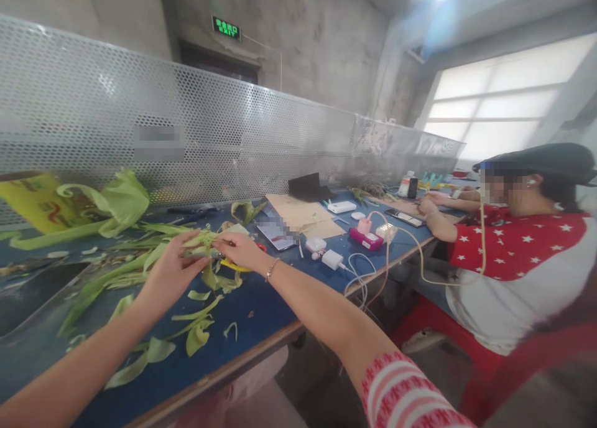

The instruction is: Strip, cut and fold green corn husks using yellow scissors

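Observation:
Both hands meet at a small piece of green plant (205, 240) above the blue table (261, 310). My left hand (175, 263) is closed on its left side, thumb stretched toward the right. From the right, my right hand (241, 251) pinches the same plant piece, a bracelet on its wrist. A tool with yellow and red handles (237, 266) shows just under my right hand; whether the hand touches it I cannot tell. Long green leaves (96, 291) lie to the left of my hands, and torn leaf pieces (198, 336) are scattered below them.
A yellow roll (44, 201) stands at the left by a perforated metal screen (209, 135). Rightward are a phone (276, 235), cardboard (303, 215), a pink power bank (366, 238), chargers (332, 259) and cables. A person in a cap (522, 247) sits at the right.

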{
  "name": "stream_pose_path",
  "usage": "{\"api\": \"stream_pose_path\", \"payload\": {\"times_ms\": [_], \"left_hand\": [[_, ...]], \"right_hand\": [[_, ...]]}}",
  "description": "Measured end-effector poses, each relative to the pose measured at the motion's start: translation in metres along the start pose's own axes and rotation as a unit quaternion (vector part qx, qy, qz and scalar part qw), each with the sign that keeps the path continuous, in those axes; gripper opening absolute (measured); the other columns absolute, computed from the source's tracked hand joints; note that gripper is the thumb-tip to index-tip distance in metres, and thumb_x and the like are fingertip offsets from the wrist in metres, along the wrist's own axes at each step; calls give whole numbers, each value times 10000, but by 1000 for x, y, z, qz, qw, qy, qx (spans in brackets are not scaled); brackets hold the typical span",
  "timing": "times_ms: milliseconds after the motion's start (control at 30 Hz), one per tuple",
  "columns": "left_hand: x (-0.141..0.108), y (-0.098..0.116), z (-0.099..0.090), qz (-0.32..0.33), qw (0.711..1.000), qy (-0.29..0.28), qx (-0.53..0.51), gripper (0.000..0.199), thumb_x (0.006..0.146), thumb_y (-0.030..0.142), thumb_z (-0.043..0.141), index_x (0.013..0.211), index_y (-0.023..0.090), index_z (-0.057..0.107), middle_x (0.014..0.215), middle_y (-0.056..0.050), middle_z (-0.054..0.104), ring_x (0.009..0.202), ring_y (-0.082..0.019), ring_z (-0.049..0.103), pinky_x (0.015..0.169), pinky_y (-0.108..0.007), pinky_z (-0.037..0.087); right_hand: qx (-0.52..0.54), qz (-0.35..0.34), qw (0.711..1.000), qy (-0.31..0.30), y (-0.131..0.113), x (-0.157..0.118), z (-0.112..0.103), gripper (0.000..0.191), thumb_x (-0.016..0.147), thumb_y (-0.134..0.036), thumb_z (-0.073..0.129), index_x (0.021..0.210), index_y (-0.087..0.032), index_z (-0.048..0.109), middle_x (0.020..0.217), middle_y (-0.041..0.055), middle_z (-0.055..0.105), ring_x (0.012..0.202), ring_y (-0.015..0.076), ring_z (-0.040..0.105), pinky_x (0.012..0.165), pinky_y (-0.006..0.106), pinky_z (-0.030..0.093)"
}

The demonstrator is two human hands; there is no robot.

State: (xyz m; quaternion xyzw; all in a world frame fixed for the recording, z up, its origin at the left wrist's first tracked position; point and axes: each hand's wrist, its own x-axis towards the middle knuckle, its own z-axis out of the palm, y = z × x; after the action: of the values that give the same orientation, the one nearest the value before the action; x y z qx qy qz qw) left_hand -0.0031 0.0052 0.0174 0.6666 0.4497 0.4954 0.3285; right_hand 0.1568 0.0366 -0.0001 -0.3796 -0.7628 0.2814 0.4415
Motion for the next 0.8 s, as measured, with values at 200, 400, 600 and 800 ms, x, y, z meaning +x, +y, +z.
{"api": "stream_pose_path", "payload": {"times_ms": [200,400,600,800], "left_hand": [[-2,-1,-2,15,1000,-11,17,697,618,369,662,1255,246,407,1224,-80,521,717,-118,614,632,-250,495],[-1,-6,-3,25,1000,-9,3,687,597,354,674,1232,258,432,1217,-76,535,680,-125,612,587,-263,500],[-4,-1,-2,33,999,-8,13,634,597,343,670,1187,279,448,1297,-76,481,644,-118,603,622,-318,524],[-5,1,0,24,999,-22,-4,647,582,316,681,1182,279,441,1210,-56,536,602,-104,592,622,-316,524]], "right_hand": [[95,30,995,-5,-2,-1,0,230,813,-373,533,924,-173,554,620,-51,479,473,65,429,491,202,352],[97,23,995,-9,3,0,2,215,842,-375,502,901,-175,551,550,-62,455,458,70,422,497,208,364],[103,35,994,-9,8,1,2,190,852,-351,501,929,-183,544,558,-61,462,458,69,432,507,210,380],[157,71,985,-21,-2,-1,1,268,845,-390,510,1017,-183,508,585,-58,482,453,68,455,492,212,402]]}}
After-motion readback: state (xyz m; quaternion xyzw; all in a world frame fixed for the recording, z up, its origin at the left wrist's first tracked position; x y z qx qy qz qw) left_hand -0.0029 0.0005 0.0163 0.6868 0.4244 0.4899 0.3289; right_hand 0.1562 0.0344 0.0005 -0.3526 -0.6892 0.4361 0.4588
